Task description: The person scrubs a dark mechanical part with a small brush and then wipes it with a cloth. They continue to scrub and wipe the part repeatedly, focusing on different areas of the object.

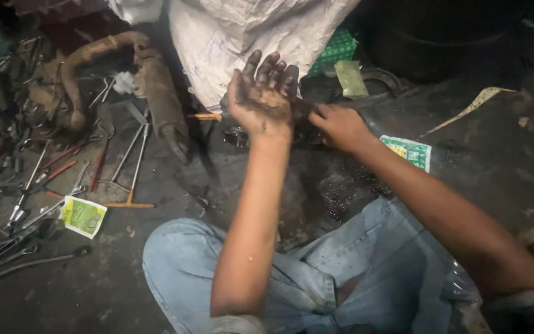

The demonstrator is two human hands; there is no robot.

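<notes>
Left hand (261,93) is raised palm up, fingers spread and grasping nothing, its palm and fingers black with grease. Just beside it, the right hand (340,125) reaches low toward a dark metal part (304,117) lying on the floor (495,154); its fingers touch the part, but whether they are closed around it cannot be told, since the left hand hides much of it. The part sits near the middle of the floor, right in front of a large white sack (248,37) that stands at the far edge. Left of the sack lies a rusty bent exhaust pipe (156,86). Farther left, toward the floor's left edge, wrenches and screwdrivers (32,185) lie scattered, with a small green and white packet (83,216) at their near side. Another green and white packet (410,151) lies on the floor just right of the right forearm. Knees in light blue jeans (316,278) fill the near edge.
</notes>
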